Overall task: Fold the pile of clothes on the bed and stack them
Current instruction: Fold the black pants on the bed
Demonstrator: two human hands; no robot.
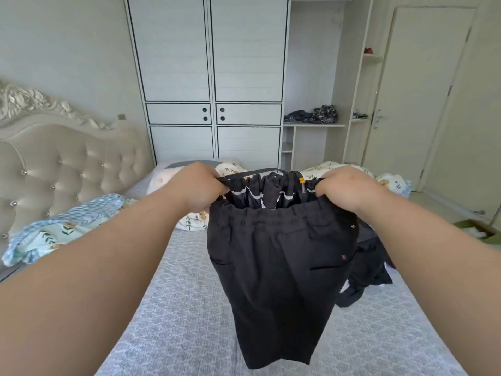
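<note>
Black shorts (279, 280) hide most of the dark clothes (371, 264) behind.

Shorts (282, 270): dark matt woven cloth, gathered elastic waistband, cord with a small yellow plastic-looking toggle (301, 181). Gripped at the waistband by bare left hand (199, 185) and right hand (344, 189). Sheet (173, 308): grey cloth, matt, fine lace-like print. Quilt (48, 234): soft crumpled cloth, floral print, matt. Headboard (62, 169): beige tufted upholstery with slight sheen, glinting stud buttons, carved glossy trim on top. Wardrobe (208, 63): white panels, smooth, faint horizontal grain, dark lines. Door (417, 90): smooth, pale, matt; metal handle (377, 118). More dark cloth (371, 267) rumpled on the sheet.
</note>
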